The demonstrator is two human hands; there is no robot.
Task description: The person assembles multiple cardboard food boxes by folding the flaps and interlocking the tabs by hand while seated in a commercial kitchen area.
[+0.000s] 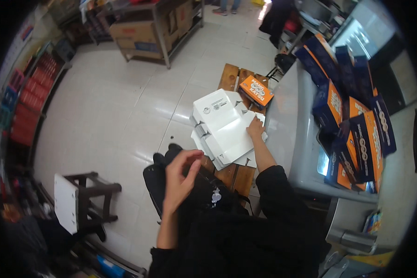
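A stack of flat, unfolded white cardboard boxes lies on a slatted wooden bench in front of me. My right hand is at the right edge of the top one, its fingers closed on a flap there. My left hand hovers above my lap, left of the stack's near corner. Its fingers are curved and the thumb stands apart from them, with nothing in between. Beyond the stack, on the same bench, rests a folded orange and dark blue box.
On the grey chest to the right, several orange and dark blue boxes are heaped. A stool with a white top stands at the lower left. Farther off are a metal rack with cartons and a shelf of red stacks.
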